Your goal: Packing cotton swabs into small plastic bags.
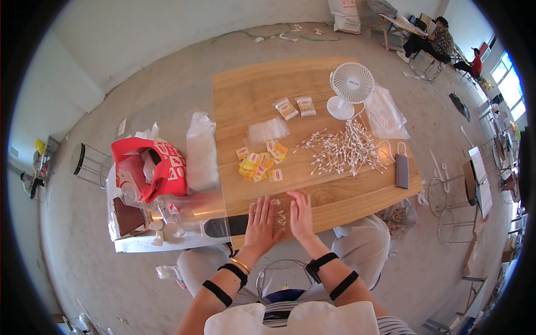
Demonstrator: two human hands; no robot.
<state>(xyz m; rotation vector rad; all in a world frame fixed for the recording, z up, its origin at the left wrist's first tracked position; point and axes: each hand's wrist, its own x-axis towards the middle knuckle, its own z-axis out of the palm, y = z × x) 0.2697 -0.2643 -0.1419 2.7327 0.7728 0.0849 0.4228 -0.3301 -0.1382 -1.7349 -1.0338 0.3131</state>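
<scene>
A light-brown wood-grain table (251,84) bears a small cluster of white cotton swabs (280,218) between the left fingers (260,210) and right fingers (301,207). Beyond the left fingers lie yellow-and-white paper cards (257,166), clear flat plastic bags (268,130), then two small filled packets (286,109). Beyond and rightward of the right fingers are a loose heap of white swabs (352,149), a white round-headed fan (353,84), crumpled clear plastic (386,117) and a grey rectangular box (402,171).
</scene>
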